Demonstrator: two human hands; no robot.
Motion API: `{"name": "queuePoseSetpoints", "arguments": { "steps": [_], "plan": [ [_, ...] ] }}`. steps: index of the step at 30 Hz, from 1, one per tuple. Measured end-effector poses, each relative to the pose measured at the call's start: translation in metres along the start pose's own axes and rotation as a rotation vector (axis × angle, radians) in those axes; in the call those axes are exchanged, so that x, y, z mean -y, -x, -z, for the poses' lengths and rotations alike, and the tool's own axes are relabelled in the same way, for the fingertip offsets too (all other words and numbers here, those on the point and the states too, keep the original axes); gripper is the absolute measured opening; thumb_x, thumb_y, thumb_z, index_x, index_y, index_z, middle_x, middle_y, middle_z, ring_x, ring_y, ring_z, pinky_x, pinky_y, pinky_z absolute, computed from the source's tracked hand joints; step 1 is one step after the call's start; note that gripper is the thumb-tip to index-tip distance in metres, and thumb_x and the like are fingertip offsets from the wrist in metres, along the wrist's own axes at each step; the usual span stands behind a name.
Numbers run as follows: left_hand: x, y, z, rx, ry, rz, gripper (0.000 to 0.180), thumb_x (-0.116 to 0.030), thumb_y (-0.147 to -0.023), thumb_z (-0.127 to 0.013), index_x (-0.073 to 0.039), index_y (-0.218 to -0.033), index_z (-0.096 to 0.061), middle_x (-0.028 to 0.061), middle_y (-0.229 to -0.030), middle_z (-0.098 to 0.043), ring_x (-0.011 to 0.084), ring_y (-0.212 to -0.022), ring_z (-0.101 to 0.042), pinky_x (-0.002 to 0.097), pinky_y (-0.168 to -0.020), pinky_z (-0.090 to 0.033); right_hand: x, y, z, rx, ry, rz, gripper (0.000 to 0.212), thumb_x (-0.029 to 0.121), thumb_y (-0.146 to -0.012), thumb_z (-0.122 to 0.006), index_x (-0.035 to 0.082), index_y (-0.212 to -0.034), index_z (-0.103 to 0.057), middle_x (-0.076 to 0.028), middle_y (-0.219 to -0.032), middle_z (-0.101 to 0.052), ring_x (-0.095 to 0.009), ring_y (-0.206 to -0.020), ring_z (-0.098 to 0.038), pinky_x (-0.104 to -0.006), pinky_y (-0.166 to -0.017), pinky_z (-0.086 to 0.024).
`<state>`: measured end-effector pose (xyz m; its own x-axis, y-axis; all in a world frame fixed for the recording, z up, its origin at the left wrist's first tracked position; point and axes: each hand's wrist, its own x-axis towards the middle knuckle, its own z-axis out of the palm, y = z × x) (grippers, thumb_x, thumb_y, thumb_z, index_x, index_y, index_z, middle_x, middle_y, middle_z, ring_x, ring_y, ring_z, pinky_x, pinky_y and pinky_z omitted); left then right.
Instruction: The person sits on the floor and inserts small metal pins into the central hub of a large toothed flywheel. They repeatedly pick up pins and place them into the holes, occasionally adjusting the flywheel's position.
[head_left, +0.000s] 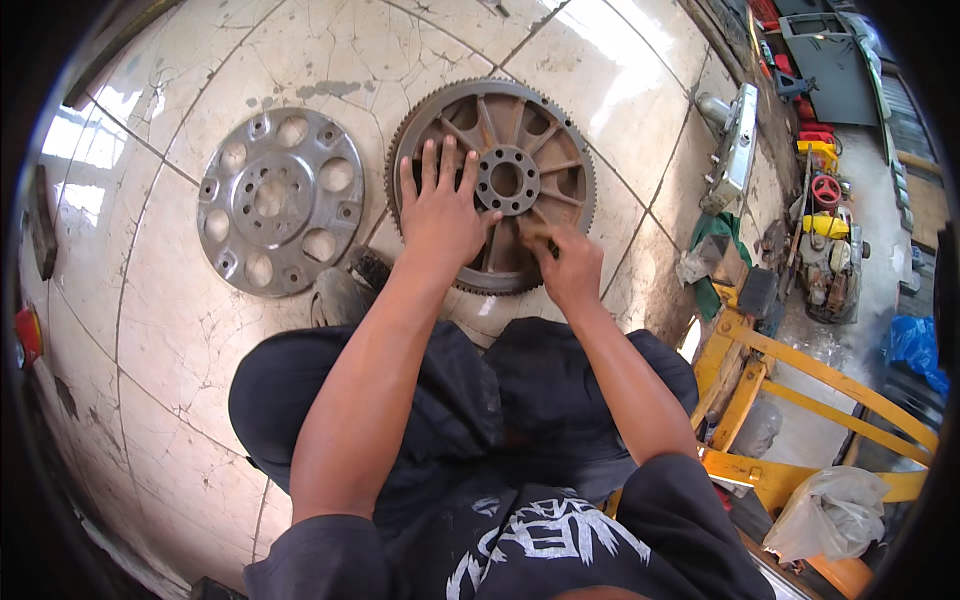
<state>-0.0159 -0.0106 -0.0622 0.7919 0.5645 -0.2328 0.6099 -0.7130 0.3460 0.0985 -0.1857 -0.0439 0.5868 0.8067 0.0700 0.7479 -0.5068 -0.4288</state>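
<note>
A toothed flywheel [517, 160] with raised spokes and a ring of bolt holes around its hub lies flat on the tiled floor in front of me. My left hand [443, 218] rests on its left side, palm down, with fingers outstretched. Over the near right part of the wheel, my right hand [568, 262] is closed, thumb and fingertips together close to the hub. Whatever those fingertips may hold is too small to make out. To the left lies a separate silver metal disc [292, 216] with large round holes, untouched by either hand.
Next to the silver disc is my shoe [338, 297]. On the right stand a yellow metal frame [745, 395], a silver metal housing [738, 150] and a greasy machine [830, 275] with yellow parts. A white plastic bag [830, 512] hangs at the lower right.
</note>
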Motion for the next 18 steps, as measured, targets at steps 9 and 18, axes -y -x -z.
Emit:
{"name": "queuePoseSetpoints", "arguments": {
  "steps": [9, 18],
  "plan": [
    [-0.005, -0.004, 0.000, -0.004, 0.005, 0.014, 0.085, -0.060, -0.101, -0.057, -0.015, -0.168, -0.031, 0.0134, -0.176, -0.020, 0.0331, -0.164, -0.012, 0.0574, -0.131, -0.003, 0.003, -0.022, -0.009, -0.078, -0.139, -0.012, 0.017, 0.009, -0.085, -0.082, 0.008, -0.101, -0.081, -0.013, -0.092, -0.078, -0.030, -0.083, -0.076, -0.0365, -0.072, -0.058],
    [-0.006, -0.002, -0.003, -0.055, 0.008, 0.002, 0.083, -0.063, -0.102, -0.052, -0.014, -0.167, -0.033, 0.0152, -0.175, -0.023, 0.0360, -0.163, -0.014, 0.0593, -0.130, -0.008, 0.000, -0.006, -0.008, -0.051, -0.082, 0.031, 0.016, 0.009, -0.086, -0.080, 0.008, -0.102, -0.080, -0.012, -0.089, -0.077, -0.030, -0.079, -0.074, -0.0370, -0.071, -0.056]
  ]
}}
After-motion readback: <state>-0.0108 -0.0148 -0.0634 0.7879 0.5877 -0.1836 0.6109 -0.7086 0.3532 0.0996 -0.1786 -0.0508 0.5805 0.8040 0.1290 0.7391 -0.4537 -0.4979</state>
